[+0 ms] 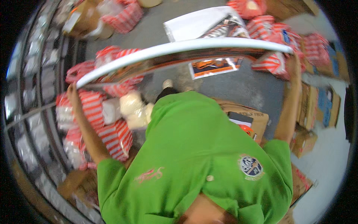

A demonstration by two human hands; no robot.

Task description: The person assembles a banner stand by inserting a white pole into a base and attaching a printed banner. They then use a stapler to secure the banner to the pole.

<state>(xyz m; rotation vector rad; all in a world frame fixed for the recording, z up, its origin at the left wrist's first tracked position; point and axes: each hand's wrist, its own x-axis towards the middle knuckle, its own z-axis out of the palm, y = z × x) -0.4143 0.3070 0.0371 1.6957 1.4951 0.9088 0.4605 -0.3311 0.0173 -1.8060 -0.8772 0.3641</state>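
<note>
A large printed poster [179,45] is stretched out in front of me, seen almost edge-on, its pale upper edge bowed across the view. Its dark and orange printed side slants toward my body. My left hand [73,91] grips the poster's left end, with the arm reaching out. At the right end, my right hand [293,59] holds it a little farther away. Blur hides the single fingers of both hands. Beyond the raised poster, a white sheet with a dark printed picture [207,24] lies on the floor. Nearer lies a print of an orange vehicle [214,68].
Red-and-white striped bags [115,138] crowd the floor on my left; more striped bags [261,28] stand at the far right. Racks of wrapped goods [37,74] line the left side. Cardboard boxes [307,104] stand along the right wall, and an open carton [261,123] is beside me.
</note>
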